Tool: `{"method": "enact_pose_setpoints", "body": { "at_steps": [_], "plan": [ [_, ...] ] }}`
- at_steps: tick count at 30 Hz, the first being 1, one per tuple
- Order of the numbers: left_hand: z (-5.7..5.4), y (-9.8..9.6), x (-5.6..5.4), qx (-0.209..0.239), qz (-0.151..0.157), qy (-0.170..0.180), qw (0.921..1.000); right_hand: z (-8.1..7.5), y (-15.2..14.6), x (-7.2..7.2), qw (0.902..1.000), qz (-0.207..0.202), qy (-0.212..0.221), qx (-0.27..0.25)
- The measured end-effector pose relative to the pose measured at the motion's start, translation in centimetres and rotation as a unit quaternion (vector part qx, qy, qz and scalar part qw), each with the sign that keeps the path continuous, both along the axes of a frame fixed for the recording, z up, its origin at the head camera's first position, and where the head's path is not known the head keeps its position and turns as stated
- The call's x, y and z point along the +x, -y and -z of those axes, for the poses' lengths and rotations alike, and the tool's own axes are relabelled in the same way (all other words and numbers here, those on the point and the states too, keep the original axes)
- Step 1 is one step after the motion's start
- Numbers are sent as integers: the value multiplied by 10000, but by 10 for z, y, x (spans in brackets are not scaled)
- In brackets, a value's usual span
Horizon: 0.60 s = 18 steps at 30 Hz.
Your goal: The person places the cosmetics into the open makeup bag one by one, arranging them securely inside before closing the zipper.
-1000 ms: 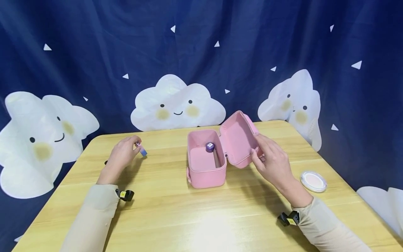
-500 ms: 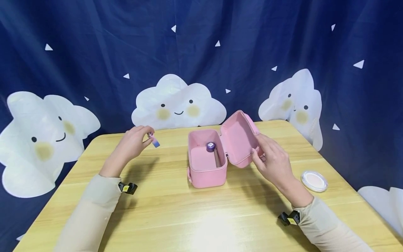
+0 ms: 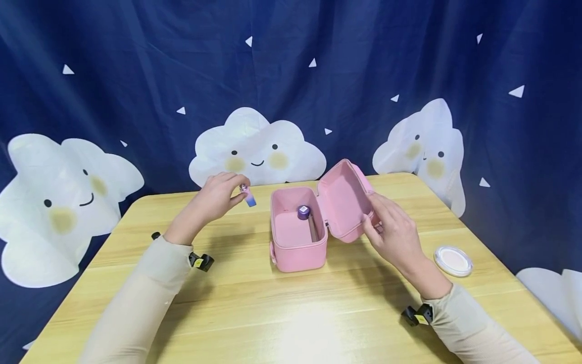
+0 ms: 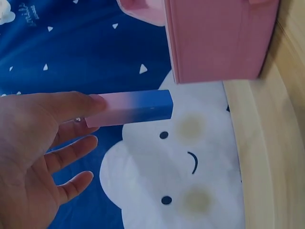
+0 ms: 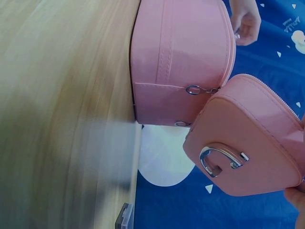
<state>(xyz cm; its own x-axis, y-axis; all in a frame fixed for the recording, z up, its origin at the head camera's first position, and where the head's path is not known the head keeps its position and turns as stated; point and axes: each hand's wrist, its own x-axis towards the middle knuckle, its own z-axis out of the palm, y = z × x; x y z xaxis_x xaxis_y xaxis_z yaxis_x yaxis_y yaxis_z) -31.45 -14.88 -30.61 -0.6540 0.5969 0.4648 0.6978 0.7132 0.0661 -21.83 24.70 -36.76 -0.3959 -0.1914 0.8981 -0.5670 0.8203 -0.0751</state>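
Observation:
My left hand (image 3: 218, 197) holds a small lipstick tube (image 3: 248, 195) between thumb and fingers, above the table to the left of the case. In the left wrist view the lipstick (image 4: 138, 107) fades from pink to blue, and the other fingers are spread apart. A pink zip cosmetic case (image 3: 300, 257) stands with its lid (image 3: 345, 199) tilted back to the right. My right hand (image 3: 395, 235) grips the lid's outer edge, thumb near the lower side. Inside the case lie a purple round jar (image 3: 303, 212) and a brown stick (image 3: 313, 229).
A round white compact with a clear rim (image 3: 453, 261) lies on the wooden table (image 3: 245, 303) right of my right hand. A small black item (image 3: 156, 235) shows behind my left wrist. A blue cloud-print curtain (image 3: 282, 76) hangs behind the table's far edge.
My left hand has lifted the lipstick and carried it rightward, from the table's left side to near the case. My right hand and the lid have stayed in place.

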Motion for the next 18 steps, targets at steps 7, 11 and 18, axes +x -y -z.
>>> {"method": "enact_pose_setpoints", "body": {
  "at_steps": [7,11,18],
  "plan": [
    [-4,-18,-4,-50,400,-173,9990,0,0,1,10000,-9,25,0],
    [-5,-26,-5,-79,539,-258,9982,0,0,1,10000,-16,24,3],
    [-7,-42,-8,-196,679,-209,9973,-1,1,1,10000,-23,-31,-8]
  ]
}}
